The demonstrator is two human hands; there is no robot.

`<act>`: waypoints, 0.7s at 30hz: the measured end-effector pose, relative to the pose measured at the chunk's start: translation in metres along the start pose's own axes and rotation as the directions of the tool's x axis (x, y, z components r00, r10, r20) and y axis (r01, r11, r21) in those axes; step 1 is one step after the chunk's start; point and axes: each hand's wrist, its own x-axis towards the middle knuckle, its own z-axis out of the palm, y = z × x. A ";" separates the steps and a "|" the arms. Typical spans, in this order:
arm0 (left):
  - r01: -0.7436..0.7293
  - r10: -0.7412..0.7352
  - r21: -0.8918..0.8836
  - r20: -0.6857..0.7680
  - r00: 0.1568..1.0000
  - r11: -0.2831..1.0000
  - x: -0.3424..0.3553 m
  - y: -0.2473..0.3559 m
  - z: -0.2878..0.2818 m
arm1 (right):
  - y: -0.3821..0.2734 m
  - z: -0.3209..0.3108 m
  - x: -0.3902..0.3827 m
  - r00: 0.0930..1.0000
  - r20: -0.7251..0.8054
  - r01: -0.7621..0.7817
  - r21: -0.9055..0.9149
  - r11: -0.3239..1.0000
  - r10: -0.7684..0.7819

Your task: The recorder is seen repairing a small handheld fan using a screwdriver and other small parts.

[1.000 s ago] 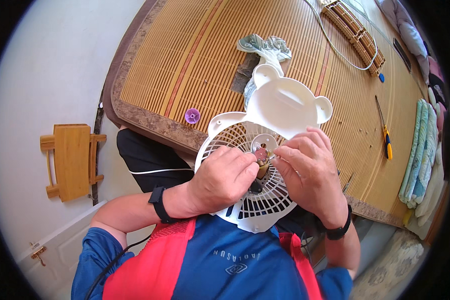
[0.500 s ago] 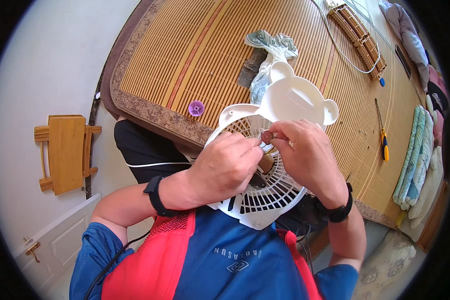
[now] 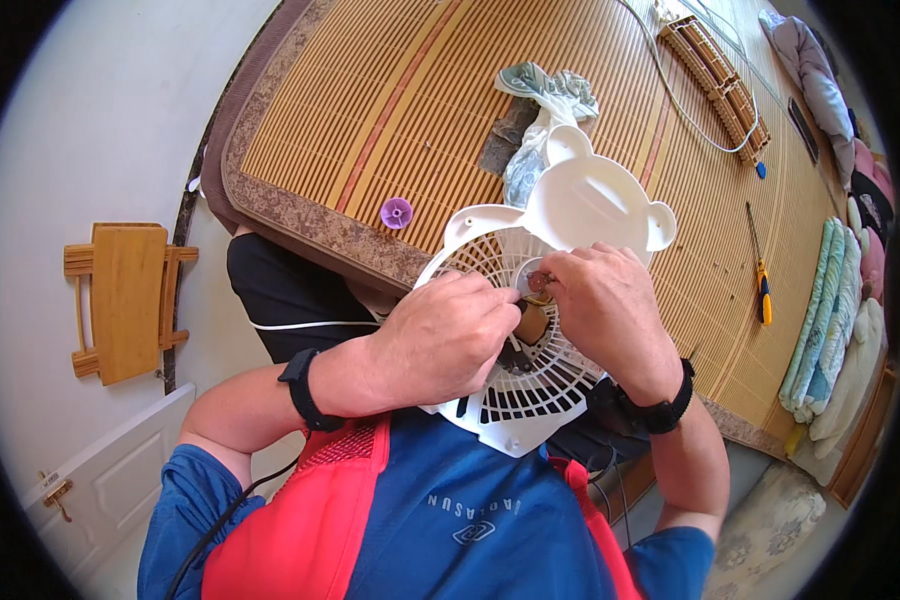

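Head view, looking down: both hands are meeting over the hub of a white fan grille (image 3: 530, 385) that is resting in the person's lap, at about 6 o'clock from the woven mat (image 3: 450, 110). Left hand (image 3: 440, 340) is curling over the grille, fingers drawn together, tips pressing toward the small brown hub part (image 3: 532, 322); whether it is actually pinching anything is not showing. Right hand (image 3: 605, 305) is sitting at 3 o'clock of the hub, thumb and forefinger closing on a small metal piece (image 3: 540, 283) just above the hub. Knuckles of both hands are hiding most of the centre.

White fan base (image 3: 590, 200) with rounded ears is lying at 12 o'clock of the grille, touching its rim. Crumpled cloth (image 3: 545, 110) is lying beyond that. Purple cap (image 3: 396, 211) is sitting on the mat edge at 10 o'clock. Yellow-handled screwdriver (image 3: 760, 285) is lying at 3 o'clock, well apart. Wooden stool (image 3: 125, 300) is standing on the floor at 9 o'clock.
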 end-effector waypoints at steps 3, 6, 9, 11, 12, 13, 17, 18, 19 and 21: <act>0.002 -0.002 0.006 0.030 1.000 1.000 0.002 -0.003 -0.002 | 0.000 0.000 0.001 1.000 0.005 0.021 -0.026 0.999 -0.021; 0.008 -0.007 -0.011 0.036 0.999 1.000 0.002 -0.003 -0.003 | -0.002 -0.001 0.001 0.999 0.021 0.047 -0.070 0.996 -0.045; 0.007 -0.006 -0.008 0.054 0.999 1.000 0.004 -0.002 -0.005 | -0.002 0.002 -0.001 0.998 0.001 0.066 -0.119 0.991 -0.066; 0.007 -0.007 -0.007 0.055 0.998 1.000 0.004 -0.001 -0.006 | -0.002 0.003 -0.001 0.998 0.015 0.061 -0.136 0.989 -0.059; 0.008 -0.008 -0.004 0.055 0.998 1.000 0.004 -0.001 -0.006 | -0.002 0.003 -0.001 0.998 0.016 0.062 -0.136 0.989 -0.060; 0.010 -0.010 -0.004 0.055 0.998 1.000 0.004 -0.001 -0.005 | -0.002 0.003 -0.001 0.998 0.013 0.060 -0.140 0.988 -0.059; 0.054 -0.052 -0.034 0.065 0.997 0.998 0.003 0.000 -0.005 | -0.003 0.005 -0.001 0.999 0.001 0.046 -0.154 0.987 -0.047; 0.091 -0.086 -0.049 0.093 0.992 0.995 0.003 0.001 -0.006 | -0.003 0.005 -0.001 0.999 0.001 0.045 -0.153 0.987 -0.046; 0.090 -0.085 -0.048 0.094 0.992 0.995 0.003 0.000 -0.005 | -0.002 0.005 -0.001 0.998 -0.005 0.057 -0.148 0.987 -0.058; 0.103 -0.098 -0.066 0.068 0.993 0.993 0.002 -0.002 -0.002 | -0.002 0.004 -0.001 0.998 -0.011 0.066 -0.141 0.988 -0.069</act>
